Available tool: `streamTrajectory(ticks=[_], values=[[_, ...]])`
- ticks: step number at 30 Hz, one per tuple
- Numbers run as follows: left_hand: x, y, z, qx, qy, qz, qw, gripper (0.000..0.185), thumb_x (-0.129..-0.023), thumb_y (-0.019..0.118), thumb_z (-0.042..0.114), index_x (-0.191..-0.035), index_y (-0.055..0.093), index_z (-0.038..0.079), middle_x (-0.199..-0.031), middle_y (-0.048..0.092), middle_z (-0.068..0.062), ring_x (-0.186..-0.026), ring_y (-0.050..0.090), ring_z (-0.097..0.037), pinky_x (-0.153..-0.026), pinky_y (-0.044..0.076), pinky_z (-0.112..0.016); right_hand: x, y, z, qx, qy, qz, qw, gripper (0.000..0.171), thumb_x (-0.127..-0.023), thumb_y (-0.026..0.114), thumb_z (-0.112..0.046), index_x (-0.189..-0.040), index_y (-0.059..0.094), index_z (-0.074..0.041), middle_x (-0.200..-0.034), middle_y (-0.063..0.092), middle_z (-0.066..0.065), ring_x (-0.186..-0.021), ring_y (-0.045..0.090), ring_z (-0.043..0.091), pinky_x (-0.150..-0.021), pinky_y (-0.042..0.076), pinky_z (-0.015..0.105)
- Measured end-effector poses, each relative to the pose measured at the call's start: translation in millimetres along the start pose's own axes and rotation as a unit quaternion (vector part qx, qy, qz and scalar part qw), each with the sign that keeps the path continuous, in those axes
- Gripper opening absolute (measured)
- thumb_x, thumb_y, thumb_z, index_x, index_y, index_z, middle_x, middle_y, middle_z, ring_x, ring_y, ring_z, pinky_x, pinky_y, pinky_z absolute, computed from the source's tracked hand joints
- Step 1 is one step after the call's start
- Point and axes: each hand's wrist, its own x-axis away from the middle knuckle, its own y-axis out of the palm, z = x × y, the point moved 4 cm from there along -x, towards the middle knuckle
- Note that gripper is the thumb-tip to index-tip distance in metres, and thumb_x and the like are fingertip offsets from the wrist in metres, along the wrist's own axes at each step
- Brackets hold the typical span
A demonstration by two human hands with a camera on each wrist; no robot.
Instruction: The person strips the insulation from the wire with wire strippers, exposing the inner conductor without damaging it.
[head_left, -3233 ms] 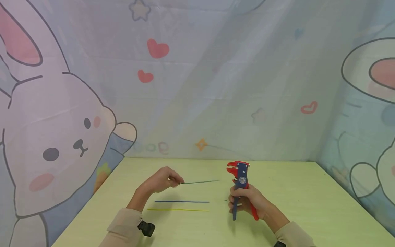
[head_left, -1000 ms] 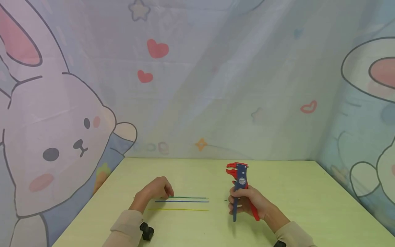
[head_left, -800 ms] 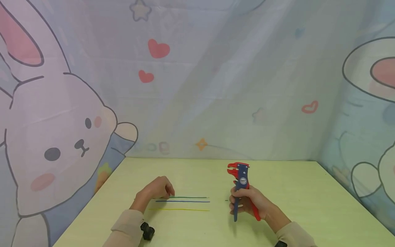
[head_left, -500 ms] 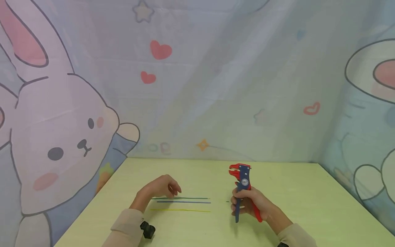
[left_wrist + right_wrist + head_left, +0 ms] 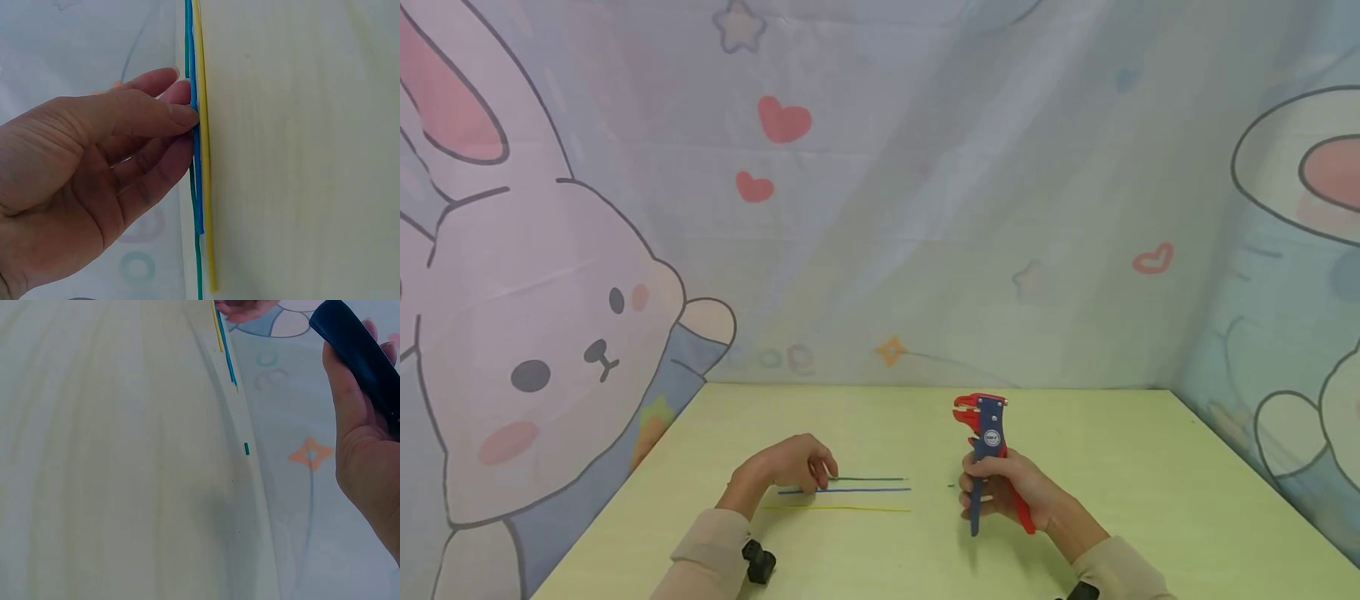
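Three thin wires lie side by side on the pale green table (image 5: 1150, 483): a green wire (image 5: 872, 479) farthest, a blue wire (image 5: 865, 490) in the middle, a yellow wire (image 5: 850, 508) nearest. My left hand (image 5: 816, 477) is down at their left ends. In the left wrist view its thumb and fingertips (image 5: 187, 109) meet on the blue wire (image 5: 197, 187), beside the yellow wire (image 5: 206, 187). My right hand (image 5: 1000, 492) grips the handles of a red and blue wire stripper (image 5: 987, 421), held upright with its head up. The right wrist view shows its dark handle (image 5: 362, 356).
A tiny green scrap of insulation (image 5: 950, 486) lies between the wires and the stripper, also in the right wrist view as a green scrap (image 5: 246, 448). A cartoon rabbit curtain (image 5: 550, 317) closes in the table at the back and both sides.
My left hand laid the green wire down beside the blue one, let it go, lifted briefly, then came down with its fingers on the blue wire. The right hand held the stripper still.
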Motion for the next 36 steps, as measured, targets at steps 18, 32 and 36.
streamTrajectory(ticks=[18, 32, 36], values=[[-3.2, 4.4, 4.2, -0.039, 0.008, -0.023, 0.9989, 0.04, -0.077, 0.063, -0.026, -0.1, 0.074, 0.004, -0.081, 0.067, -0.007, -0.068, 0.055, -0.014, -0.058, 0.041, -0.026, 0, 0, -1, 0.004, -0.006, -0.007, 1.0, 0.017, -0.102, 0.042, -0.006, -0.101, 0.058, -0.011, -0.089, 0.067, 0.004, -0.084, 0.066, 0.022, -0.095, 0.049, 0.056], [-1.7, -2.7, 15.6, 0.038, 0.073, -0.053, 0.9952, 0.044, -0.08, 0.061, -0.023, -0.115, 0.074, 0.002, -0.097, 0.069, -0.016, -0.085, 0.066, -0.033, -0.065, 0.05, -0.025, -1, -2, -1, 0.001, 0.008, 0.0, 1.0, 0.015, -0.101, 0.045, -0.007, -0.101, 0.059, -0.011, -0.088, 0.066, 0.005, -0.084, 0.066, 0.023, -0.095, 0.048, 0.056], [-0.8, -4.2, 21.2, 0.046, 0.093, -0.07, 0.9921, 0.045, -0.083, 0.059, -0.022, -0.122, 0.069, -0.003, -0.104, 0.07, -0.015, -0.093, 0.066, -0.036, -0.071, 0.053, -0.026, 0, -1, -1, 0.004, 0.004, -0.011, 1.0, 0.016, -0.101, 0.043, -0.006, -0.1, 0.059, -0.011, -0.088, 0.065, 0.004, -0.084, 0.066, 0.023, -0.094, 0.05, 0.054]])
